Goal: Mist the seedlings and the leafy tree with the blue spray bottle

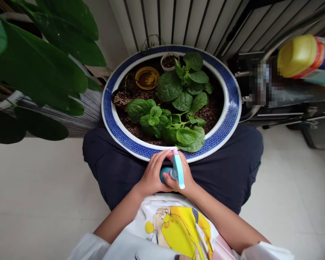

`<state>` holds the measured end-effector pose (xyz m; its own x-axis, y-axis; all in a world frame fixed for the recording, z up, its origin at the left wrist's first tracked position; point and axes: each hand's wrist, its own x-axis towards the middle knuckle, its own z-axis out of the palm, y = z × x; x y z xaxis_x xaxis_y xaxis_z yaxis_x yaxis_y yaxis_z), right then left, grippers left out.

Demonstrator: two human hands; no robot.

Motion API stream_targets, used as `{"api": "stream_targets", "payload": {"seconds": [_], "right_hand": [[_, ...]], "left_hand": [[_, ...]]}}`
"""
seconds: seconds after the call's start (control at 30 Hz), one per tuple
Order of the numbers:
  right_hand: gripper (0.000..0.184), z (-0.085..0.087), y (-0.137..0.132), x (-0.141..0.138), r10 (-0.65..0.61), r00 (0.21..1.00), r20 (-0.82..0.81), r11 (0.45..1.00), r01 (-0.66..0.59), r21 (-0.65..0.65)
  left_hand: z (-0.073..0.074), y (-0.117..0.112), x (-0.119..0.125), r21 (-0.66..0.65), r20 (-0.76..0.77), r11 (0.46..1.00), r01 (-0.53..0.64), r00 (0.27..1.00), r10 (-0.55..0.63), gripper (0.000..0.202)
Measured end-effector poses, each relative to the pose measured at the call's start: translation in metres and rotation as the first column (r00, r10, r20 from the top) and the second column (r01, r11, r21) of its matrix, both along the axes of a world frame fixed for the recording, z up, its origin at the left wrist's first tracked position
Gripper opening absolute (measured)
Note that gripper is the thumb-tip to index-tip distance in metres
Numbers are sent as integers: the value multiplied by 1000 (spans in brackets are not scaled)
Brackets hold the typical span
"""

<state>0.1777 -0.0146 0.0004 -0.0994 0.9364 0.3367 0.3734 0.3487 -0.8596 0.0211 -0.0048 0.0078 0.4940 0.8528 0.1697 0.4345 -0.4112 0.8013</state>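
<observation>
Both of my hands are wrapped around a blue spray bottle (178, 169) with a pink nozzle, held at the near rim of a large blue-and-white pot (230, 119). My left hand (153, 175) closes on the bottle from the left. My right hand (187, 175) grips it from the right, its fingers partly hidden behind the pale blue spray head. Beyond the nozzle, leafy green plants (184, 94) grow in dark soil (209, 115). Some leaves look wet and overhang the near rim.
In the pot are a yellow dish (147, 78), a small white pot (169, 61) and a small dark pot (121, 98). Large leaves (43, 65) hang at the upper left. A yellow-capped bottle (298, 56) lies on a metal-framed rack at the right. A slatted panel (165, 21) stands behind.
</observation>
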Motion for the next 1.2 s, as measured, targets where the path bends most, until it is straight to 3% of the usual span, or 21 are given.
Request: {"api": "stream_targets", "payload": {"seconds": [0.07, 0.13, 0.3, 0.4, 0.63, 0.73, 0.83, 0.9, 0.97, 1.1, 1.2], "right_hand": [[53, 0, 2, 1, 25, 1000, -17, 1000, -25, 13], [49, 2, 3, 1, 53, 998, -29, 998, -52, 22], [22, 4, 1, 0, 64, 996, -54, 998, -65, -17], [17, 2, -1, 0, 39, 998, -50, 998, -42, -50], [54, -3, 3, 1, 73, 996, -49, 996, -70, 48], [40, -1, 2, 0, 48, 998, -48, 999, -47, 17], [20, 1, -1, 0, 2, 999, -49, 998, -4, -55], [16, 2, -2, 0, -20, 998, -59, 995, 14, -94], [19, 1, -1, 1, -24, 998, -62, 995, 18, -95], [43, 0, 2, 1, 14, 998, -65, 1000, -15, -12], [40, 1, 2, 0, 24, 997, -68, 999, -25, -21]], "left_hand": [[0, 1, 0, 40, -44, 999, 14, 999, -12, 109], [0, 0, 0, 62, -47, 998, 8, 999, -6, 111], [-1, -3, 0, 124, 0, 990, -68, 998, 68, 87], [0, -1, 0, 121, -6, 989, -85, 996, 86, 78], [-2, 2, 1, 58, -39, 998, -2, 999, 4, 107], [0, 1, 2, 69, -15, 997, -36, 999, 37, 100], [3, -1, 3, 70, -7, 994, -90, 996, 90, 77], [3, -1, 4, 58, -21, 993, -105, 994, 106, 69], [3, -1, 4, 39, -31, 995, -95, 995, 97, 75], [1, 1, 4, 22, -64, 999, -42, 997, 43, 103], [2, 1, 4, 30, -50, 998, -58, 997, 59, 97]]}}
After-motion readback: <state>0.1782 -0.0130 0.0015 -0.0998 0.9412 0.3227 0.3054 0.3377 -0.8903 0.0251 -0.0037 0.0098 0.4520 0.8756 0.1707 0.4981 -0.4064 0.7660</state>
